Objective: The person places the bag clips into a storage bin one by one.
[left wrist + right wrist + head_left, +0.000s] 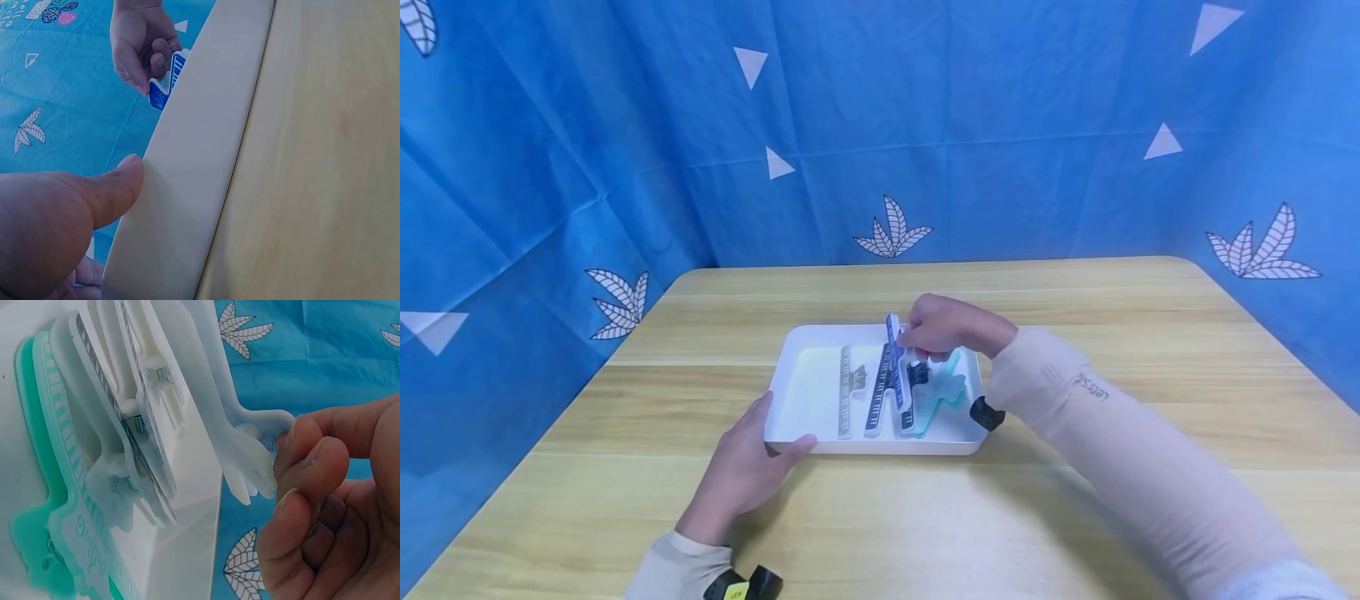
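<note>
My right hand [938, 325] pinches a blue-and-white plastic ruler clip [896, 367] by its handle, above the white tray [808, 392]. Pale plastic hides most of its blue face in the right wrist view. At the tray's front left corner my left hand [747, 460] grips the edge, with its thumb [119, 187] against the wall. Inside the tray lie a grey ruler clip [845, 400], dark ruler clips [876, 408] and a mint-green clip [929, 412] at the right. Sprung hinges show on some clips in the right wrist view.
The tray stands on a light wooden table [880, 525]. A blue patterned cloth [850, 100] hangs behind and at the sides. Black wrist cameras sit on both arms, the right one [987, 413] near the tray's right edge.
</note>
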Demonstrator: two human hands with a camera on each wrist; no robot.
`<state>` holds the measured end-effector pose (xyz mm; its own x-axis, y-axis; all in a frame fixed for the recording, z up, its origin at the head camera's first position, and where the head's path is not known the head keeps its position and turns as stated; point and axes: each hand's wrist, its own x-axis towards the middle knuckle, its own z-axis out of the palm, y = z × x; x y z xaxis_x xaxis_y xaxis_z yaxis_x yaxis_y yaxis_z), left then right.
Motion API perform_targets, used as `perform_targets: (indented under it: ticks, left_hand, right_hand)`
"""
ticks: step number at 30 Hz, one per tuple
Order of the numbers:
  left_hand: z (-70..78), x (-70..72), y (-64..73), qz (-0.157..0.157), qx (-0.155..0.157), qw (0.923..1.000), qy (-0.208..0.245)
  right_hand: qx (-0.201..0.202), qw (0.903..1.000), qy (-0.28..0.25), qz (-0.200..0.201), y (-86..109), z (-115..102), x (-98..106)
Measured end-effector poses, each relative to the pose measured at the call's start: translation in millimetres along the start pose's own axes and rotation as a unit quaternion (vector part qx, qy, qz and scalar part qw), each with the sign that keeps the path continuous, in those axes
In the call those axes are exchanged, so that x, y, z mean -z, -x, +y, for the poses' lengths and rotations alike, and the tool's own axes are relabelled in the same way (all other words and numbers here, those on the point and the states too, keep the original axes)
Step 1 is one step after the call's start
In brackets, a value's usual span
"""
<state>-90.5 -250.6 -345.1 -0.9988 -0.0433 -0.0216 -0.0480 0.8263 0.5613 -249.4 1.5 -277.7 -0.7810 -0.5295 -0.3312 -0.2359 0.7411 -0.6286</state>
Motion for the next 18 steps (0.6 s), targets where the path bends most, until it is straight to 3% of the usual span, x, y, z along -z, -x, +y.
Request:
perform_targets:
  ticks: [18]
  left_hand:
    - [1.3, 1.1, 0.6, 0.000, 0.000, 1.0000, -0.007]
  right_hand:
    - [0.009, 0.9999, 0.011, -0.008, -2.7, -11.2, -3.9]
